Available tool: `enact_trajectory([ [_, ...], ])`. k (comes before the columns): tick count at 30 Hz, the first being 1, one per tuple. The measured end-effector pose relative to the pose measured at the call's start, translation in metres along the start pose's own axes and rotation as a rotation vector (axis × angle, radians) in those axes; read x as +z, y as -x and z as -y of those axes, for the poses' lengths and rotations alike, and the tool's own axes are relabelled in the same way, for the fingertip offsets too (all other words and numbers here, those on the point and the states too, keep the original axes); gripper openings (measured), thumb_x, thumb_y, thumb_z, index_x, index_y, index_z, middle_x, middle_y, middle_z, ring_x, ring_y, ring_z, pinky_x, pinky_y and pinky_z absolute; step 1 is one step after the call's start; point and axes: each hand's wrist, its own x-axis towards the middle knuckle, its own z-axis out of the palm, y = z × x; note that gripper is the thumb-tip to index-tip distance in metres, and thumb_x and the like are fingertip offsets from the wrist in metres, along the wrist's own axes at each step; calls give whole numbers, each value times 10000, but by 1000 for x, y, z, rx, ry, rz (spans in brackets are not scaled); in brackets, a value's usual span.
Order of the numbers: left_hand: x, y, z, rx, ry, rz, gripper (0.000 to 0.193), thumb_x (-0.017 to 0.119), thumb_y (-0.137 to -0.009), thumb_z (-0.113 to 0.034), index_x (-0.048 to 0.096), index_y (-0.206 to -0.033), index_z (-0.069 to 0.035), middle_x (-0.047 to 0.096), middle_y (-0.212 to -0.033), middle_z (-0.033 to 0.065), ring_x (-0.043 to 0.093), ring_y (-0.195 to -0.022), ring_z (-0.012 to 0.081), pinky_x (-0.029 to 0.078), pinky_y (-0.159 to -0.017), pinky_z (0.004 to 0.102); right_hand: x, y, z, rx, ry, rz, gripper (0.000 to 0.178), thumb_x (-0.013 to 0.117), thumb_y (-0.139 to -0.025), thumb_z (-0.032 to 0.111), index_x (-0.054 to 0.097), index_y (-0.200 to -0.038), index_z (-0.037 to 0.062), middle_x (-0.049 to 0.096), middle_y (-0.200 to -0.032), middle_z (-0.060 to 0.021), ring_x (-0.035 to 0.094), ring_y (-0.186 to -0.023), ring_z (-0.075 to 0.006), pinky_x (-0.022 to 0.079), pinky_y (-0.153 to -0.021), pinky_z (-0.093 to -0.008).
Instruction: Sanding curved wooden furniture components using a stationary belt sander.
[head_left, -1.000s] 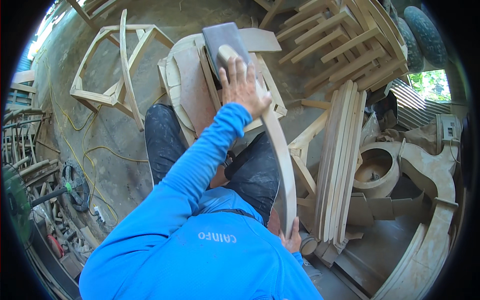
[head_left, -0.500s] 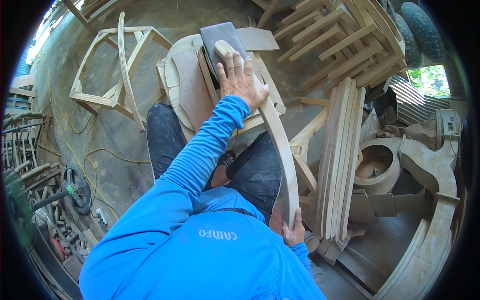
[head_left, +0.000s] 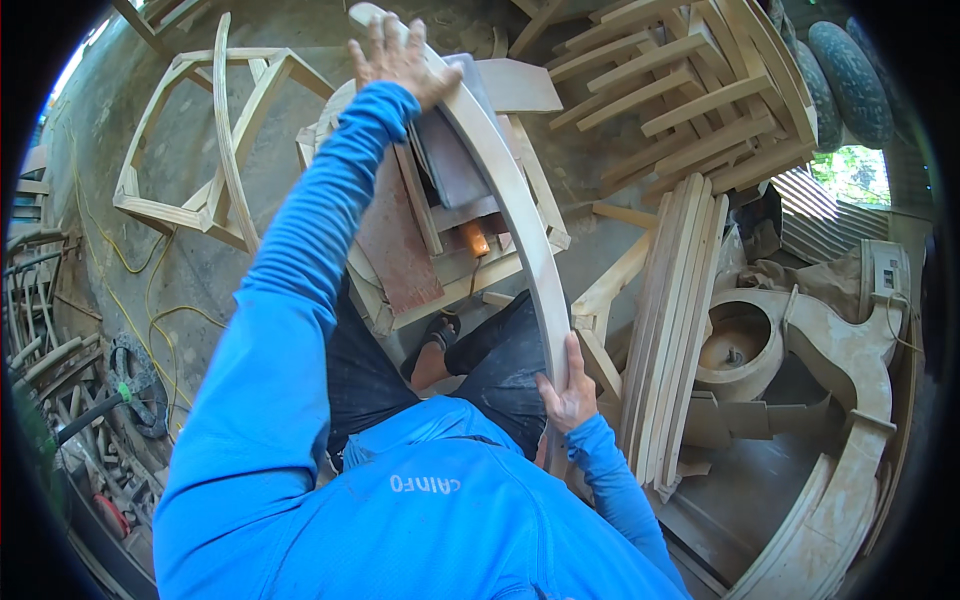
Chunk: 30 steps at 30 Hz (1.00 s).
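Observation:
A long curved wooden slat (head_left: 520,215) runs from the far upper left back to my lap. My left hand (head_left: 402,68) lies over its far end, fingers spread across the wood and thumb on the right side. Near my right thigh, my right hand (head_left: 570,395) grips the near end, its thumb on the left and fingers along the right side. Beneath the slat is a flat grey plate-like surface (head_left: 455,170), resting on a wooden frame (head_left: 540,190). An orange handle (head_left: 474,240) with a cord shows under it.
An angular wooden frame (head_left: 200,215) stands at left, with a yellow cable (head_left: 160,330) on the floor. Long boards (head_left: 665,340) lean at right beside a round blower-like housing (head_left: 740,345). Stacked wooden frames (head_left: 700,100) fill the far right. A reddish board (head_left: 400,250) lies before me.
The slat has slid forward and left with both hands, its far end now past the grey surface. More of that surface and the orange handle have come into sight.

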Motion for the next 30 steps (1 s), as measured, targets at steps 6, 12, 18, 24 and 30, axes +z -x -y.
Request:
enact_trajectory([
  [6,-38,-65,49,-169,130,200,983,575,-850,-675,350,-1592,-71,159,-1699,227,66,-1596,364,79,-1270,590,4,-89,49,-103,17,54,935,702,-863,106,197,-1646,187,696,-1134,-310,720,-987,-468,586,-871,-467],
  [12,-44,-118,92,-279,149,228,979,560,-874,-671,304,-1615,-84,115,-1713,218,28,-1601,354,55,-1270,588,10,-170,82,-205,9,72,939,687,-852,133,190,-1644,227,670,-1191,-334,690,-1022,-511,576,-899,-502],
  [18,-15,-107,71,-176,67,94,986,554,-855,-713,306,-1621,-143,138,-1713,199,40,-1602,348,62,-1256,623,18,-208,102,-280,52,40,936,676,-862,183,167,-1644,263,650,-1235,-346,674,-1034,-535,552,-967,-512],
  [24,-17,57,-43,29,53,157,999,577,-826,-676,312,-1626,-140,123,-1719,203,-12,-1603,370,29,-1246,643,22,-144,81,-101,6,115,991,655,-834,172,105,-1648,298,649,-1158,-394,672,-994,-550,562,-930,-537],
  [30,-58,172,-99,23,127,194,997,601,-817,-608,309,-1622,-99,119,-1714,219,-30,-1600,384,-31,-1255,600,4,-16,27,-102,113,11,994,677,-781,144,191,-1645,213,670,-1180,-306,681,-1022,-502,565,-876,-512],
])
